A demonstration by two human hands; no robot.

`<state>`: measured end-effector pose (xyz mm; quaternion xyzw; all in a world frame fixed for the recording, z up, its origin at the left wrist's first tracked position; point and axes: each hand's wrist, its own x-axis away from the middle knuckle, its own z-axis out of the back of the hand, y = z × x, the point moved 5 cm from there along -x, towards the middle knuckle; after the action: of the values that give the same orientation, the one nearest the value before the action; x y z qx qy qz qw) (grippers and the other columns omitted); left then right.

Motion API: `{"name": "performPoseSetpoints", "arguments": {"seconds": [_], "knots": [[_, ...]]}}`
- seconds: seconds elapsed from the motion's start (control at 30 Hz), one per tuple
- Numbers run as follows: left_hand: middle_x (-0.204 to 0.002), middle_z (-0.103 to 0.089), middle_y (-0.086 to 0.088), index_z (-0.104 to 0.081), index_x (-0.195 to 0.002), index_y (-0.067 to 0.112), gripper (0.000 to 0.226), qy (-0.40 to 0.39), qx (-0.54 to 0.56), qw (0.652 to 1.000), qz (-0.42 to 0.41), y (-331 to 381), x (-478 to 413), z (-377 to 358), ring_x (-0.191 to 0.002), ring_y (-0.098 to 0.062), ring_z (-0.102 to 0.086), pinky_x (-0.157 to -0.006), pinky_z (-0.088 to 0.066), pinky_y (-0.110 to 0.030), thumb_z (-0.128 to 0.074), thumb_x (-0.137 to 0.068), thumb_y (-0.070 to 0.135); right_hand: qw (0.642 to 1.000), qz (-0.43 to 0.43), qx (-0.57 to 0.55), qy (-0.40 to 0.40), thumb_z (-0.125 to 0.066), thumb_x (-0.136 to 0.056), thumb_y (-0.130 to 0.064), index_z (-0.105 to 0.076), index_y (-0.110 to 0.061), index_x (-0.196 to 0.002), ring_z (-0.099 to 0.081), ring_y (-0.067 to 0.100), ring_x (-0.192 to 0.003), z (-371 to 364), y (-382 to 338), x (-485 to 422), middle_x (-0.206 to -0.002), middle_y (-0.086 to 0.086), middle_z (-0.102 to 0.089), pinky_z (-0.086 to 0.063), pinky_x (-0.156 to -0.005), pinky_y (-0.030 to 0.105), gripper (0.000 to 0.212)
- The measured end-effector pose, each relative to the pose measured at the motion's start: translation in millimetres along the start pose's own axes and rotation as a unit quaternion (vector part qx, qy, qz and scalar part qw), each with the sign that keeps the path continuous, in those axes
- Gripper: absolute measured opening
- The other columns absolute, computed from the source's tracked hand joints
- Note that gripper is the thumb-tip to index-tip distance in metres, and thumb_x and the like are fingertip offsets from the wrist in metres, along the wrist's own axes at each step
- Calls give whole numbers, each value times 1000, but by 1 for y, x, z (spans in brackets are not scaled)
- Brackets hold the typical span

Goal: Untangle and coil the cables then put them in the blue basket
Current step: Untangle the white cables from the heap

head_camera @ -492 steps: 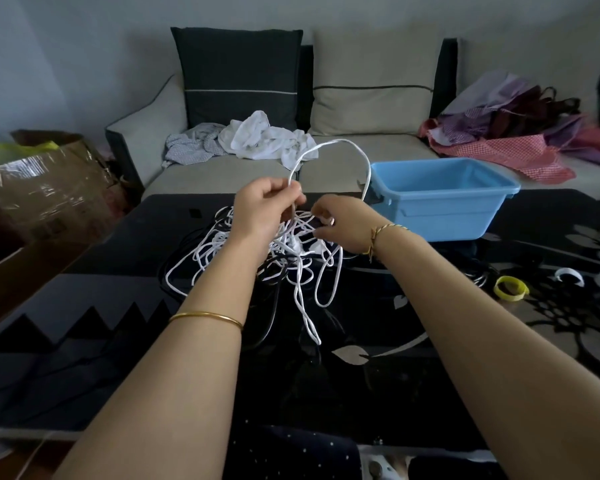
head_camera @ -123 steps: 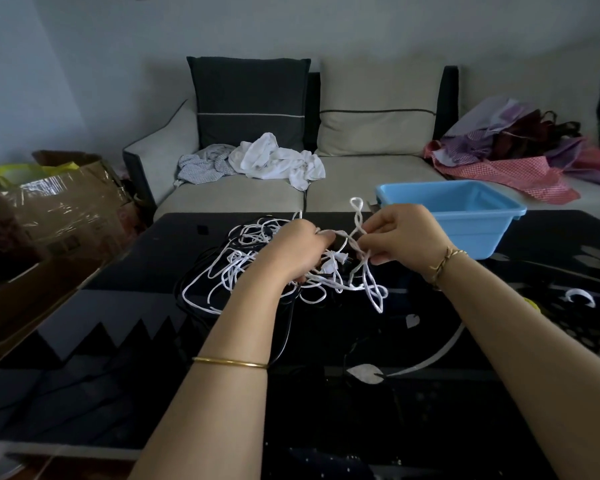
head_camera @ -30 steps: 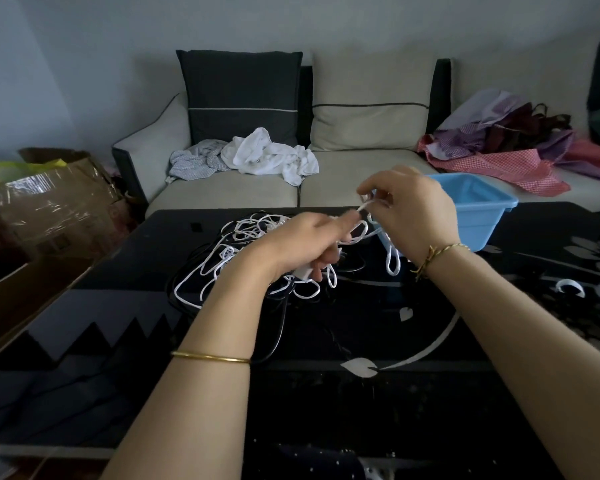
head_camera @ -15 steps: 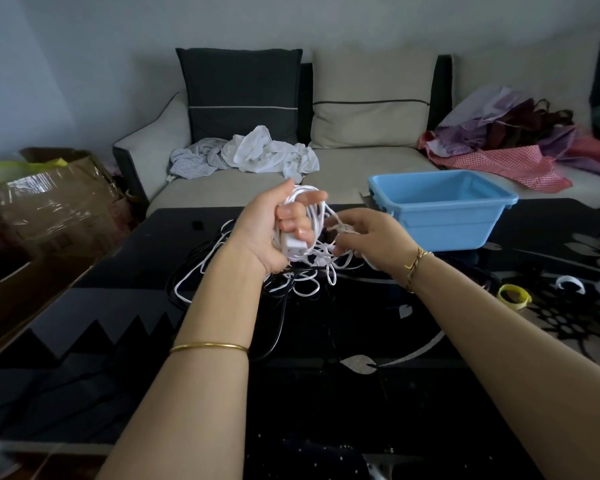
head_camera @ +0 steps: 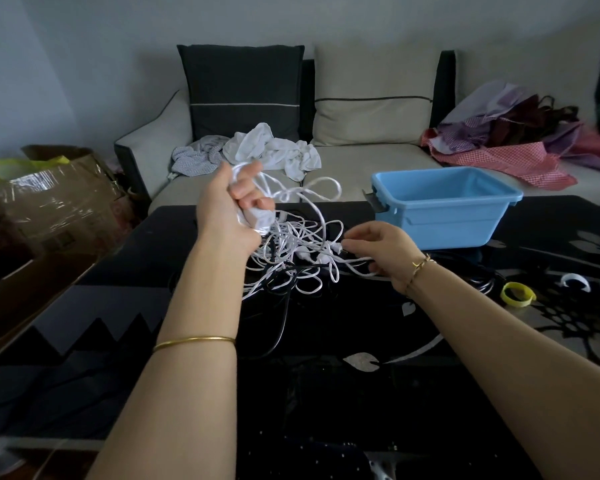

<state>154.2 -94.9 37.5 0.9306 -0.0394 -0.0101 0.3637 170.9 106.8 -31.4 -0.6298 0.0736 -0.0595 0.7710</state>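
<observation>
A tangle of white cables (head_camera: 291, 258) mixed with black cables (head_camera: 281, 306) lies in the middle of the black glass table (head_camera: 326, 393). My left hand (head_camera: 229, 209) is raised above the heap and grips a bunch of white cable loops together with a white plug block. My right hand (head_camera: 381, 251) is low at the heap's right side and pinches a white strand near a connector. The blue basket (head_camera: 444, 206) stands empty at the table's far right edge, beyond my right hand.
A yellow ring (head_camera: 518, 294) and small white pieces (head_camera: 575, 282) lie on the table at the right. Behind the table is a sofa (head_camera: 361, 161) with crumpled cloths (head_camera: 271, 150) and bags (head_camera: 516, 140). A taped cardboard box (head_camera: 49, 202) stands at the left.
My left hand has lifted its bunch of white cable a little higher. My right hand has dropped lower and moved right along a strand, drawing it out of the heap.
</observation>
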Motion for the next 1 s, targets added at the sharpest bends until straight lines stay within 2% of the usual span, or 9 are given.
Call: {"name": "performPoseSetpoints", "arguments": {"seconds": [0.13, 0.23, 0.33, 0.43, 0.53, 0.7, 0.77, 0.87, 1.0], "knots": [[-41, -31, 11, -64, -86, 5, 45, 61, -2, 996, -65, 20, -2, 15, -35, -3, -29, -39, -36, -18, -37, -102, 37, 996, -15, 87, 5, -70, -83, -25, -66, -22, -70, -47, 3, -49, 16, 22, -1, -66, -3, -61, -35, -41, 15, 14], [-40, -30, 11, -63, -85, 6, 44, 68, -28, 995, -69, 22, -3, 17, -34, -3, -27, -39, -35, -17, -36, -102, 37, 935, 10, 353, -15, -71, -80, -35, -63, -29, -63, -58, 10, -69, 20, 31, -2, -71, -6, -64, -48, -67, 24, 20], [-40, -33, 11, -66, -87, 4, 44, 17, -78, 997, 3, 9, -2, 10, -35, -2, -27, -39, -33, -16, -40, -101, 38, 896, 6, 439, -59, -68, -78, -26, -63, -30, -78, -63, 18, -91, 7, 30, 0, -93, -3, -68, -51, -83, 32, 6], [-40, -33, 11, -65, -90, 2, 46, -73, -140, 985, 74, -6, 2, -4, -34, -2, -29, -39, -32, -16, -38, -101, 38, 926, 76, 369, -31, -62, -79, -12, -66, -18, -105, -60, 21, -101, -10, 8, -2, -108, 3, -66, -48, -90, 31, 26], [-38, -28, 11, -63, -90, 2, 47, -131, -170, 971, 109, -14, 8, -16, -35, -2, -27, -41, -30, -15, -34, -102, 37, 992, 68, 102, -38, -59, -81, -1, -63, -15, -110, -59, 16, -98, -28, -15, 6, -112, 8, -65, -47, -87, 27, 32], [-37, -29, 11, -63, -86, 1, 48, -99, -152, 977, 115, -14, 7, -10, -33, -2, -27, -39, -32, -13, -34, -102, 36, 959, -24, -244, -139, -46, -78, 2, -61, -6, -95, -57, 17, -58, -36, -26, 16, -73, 9, -61, -52, -64, 30, 24], [-37, -30, 11, -62, -83, 0, 49, -66, -145, 981, 114, -15, 5, -4, -32, -2, -28, -39, -31, -11, -35, -102, 36, 955, -30, -254, -150, -50, -89, -5, -61, -6, -90, -40, 8, -44, -36, -23, 15, -61, 3, -50, -40, -44, 19, 11], [-37, -29, 10, -61, -79, 0, 49, -3, -140, 985, 97, -20, 4, 3, -30, -2, -26, -38, -30, -10, -36, -103, 34, 967, -35, -216, -130, -52, -94, -11, -61, -4, -87, -27, 1, -38, -37, -13, 9, -58, 0, -41, -21, -35, 12, 13], [-38, -34, 9, -62, -93, 3, 37, 88, -59, 994, 33, -6, 2, 15, -29, -3, -29, -35, -31, -16, -40, -101, 33, 987, -71, -124, -67, -59, -90, -9, -64, -1, -85, -28, 4, -40, -24, 10, 4, -58, 2, -40, -22, -33, 12, 10]]}}
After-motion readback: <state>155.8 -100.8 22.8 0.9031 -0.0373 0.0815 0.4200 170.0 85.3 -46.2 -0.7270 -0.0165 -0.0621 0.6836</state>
